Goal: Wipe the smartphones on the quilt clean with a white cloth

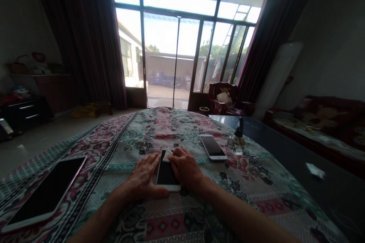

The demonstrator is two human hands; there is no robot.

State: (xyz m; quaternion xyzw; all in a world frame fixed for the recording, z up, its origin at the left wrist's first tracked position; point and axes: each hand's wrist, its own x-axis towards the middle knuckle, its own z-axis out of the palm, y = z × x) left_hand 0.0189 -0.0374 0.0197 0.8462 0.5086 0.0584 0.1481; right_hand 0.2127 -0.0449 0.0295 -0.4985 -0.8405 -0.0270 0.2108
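Observation:
A white-framed smartphone [165,172] with a dark screen lies flat on the patterned tablecloth [176,212] in front of me. My left hand [144,176] holds it by its edges, fingers along the left side and thumb across the bottom corner. A small white tissue [167,155] is pinched in the closed fingers of my right hand [186,169] and rests on the upper part of the screen. My right hand covers the phone's right edge. A second white smartphone [213,147] lies just beyond my right hand, near a clear glass bottle [236,143] with a black top.
On the left lies a large white-framed tablet [47,191]. A dark tabletop [293,159] adjoins on the right, with a crumpled white tissue [315,171] on it. Farther off stand a wooden armchair [225,97], a sofa [322,121] and glass doors [171,64].

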